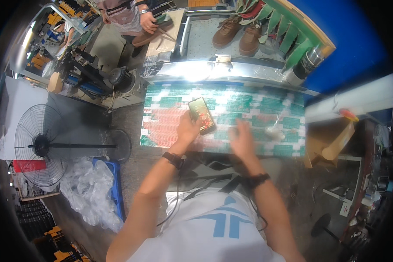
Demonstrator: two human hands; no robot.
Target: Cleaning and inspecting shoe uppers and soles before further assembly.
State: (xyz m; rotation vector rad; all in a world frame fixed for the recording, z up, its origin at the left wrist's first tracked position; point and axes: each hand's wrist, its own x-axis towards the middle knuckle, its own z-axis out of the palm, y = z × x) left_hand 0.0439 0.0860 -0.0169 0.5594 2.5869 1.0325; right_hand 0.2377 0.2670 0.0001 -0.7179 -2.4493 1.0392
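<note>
My left hand [189, 126] is closed around a smartphone [208, 124] with a lit, colourful screen, just above the table [161, 102] patterned in green, white and red. Apart from the phone, my right hand [243, 139] hovers over the table's near part. Motion smears its fingers, and nothing can be made out in it. To the right of that hand lies a small whitish blurred item [275, 132] with a thin strand rising from it. Dark bands circle both my wrists.
Beyond the table, brown shoes [250, 39] stand on a metal conveyor beside green hanging strips [288, 37]. A co-worker's hand [149, 22] is at another brown shoe [143, 38]. Left are a floor fan [42, 145] and clear plastic bags [87, 187]; right, a cardboard box [329, 146].
</note>
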